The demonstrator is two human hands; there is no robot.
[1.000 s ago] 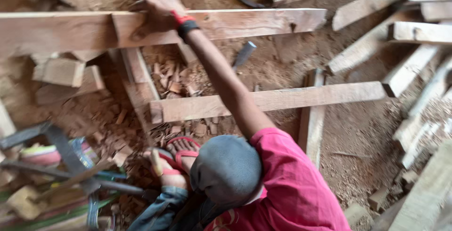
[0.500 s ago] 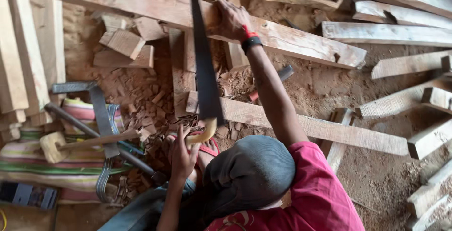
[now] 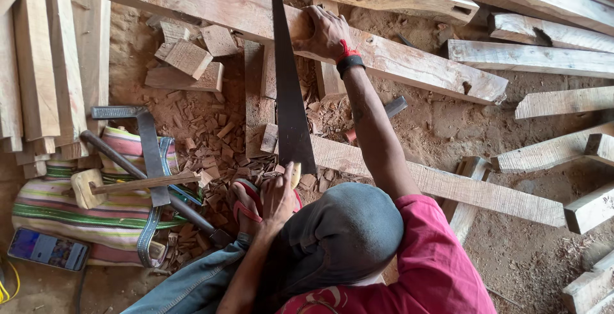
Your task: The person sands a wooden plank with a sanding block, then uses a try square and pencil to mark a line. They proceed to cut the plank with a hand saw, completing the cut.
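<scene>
A long reddish wooden beam (image 3: 416, 64) lies across the sawdust-covered ground at the top. My right hand (image 3: 327, 32), with a red and black band at the wrist, presses flat on the beam's top. My left hand (image 3: 279, 189) grips the pale handle of a long dark hand saw (image 3: 289, 96). The saw's blade runs away from me and crosses the beam just left of my right hand, with its tip past the far edge. My foot in a red sandal (image 3: 246, 208) rests beside the saw handle.
A striped cloth bag (image 3: 51, 202) at the left carries a wooden mallet (image 3: 96, 186), a steel square (image 3: 150, 154) and a long metal bar. A phone (image 3: 48, 249) lies by it. Offcut blocks (image 3: 188, 58), chips and stacked planks (image 3: 38, 64) surround me; more beams (image 3: 550, 32) lie at the right.
One second ago no saw showed and my right hand was on the beam. Since then my left hand has brought the saw up, and its blade now lies across the beam.
</scene>
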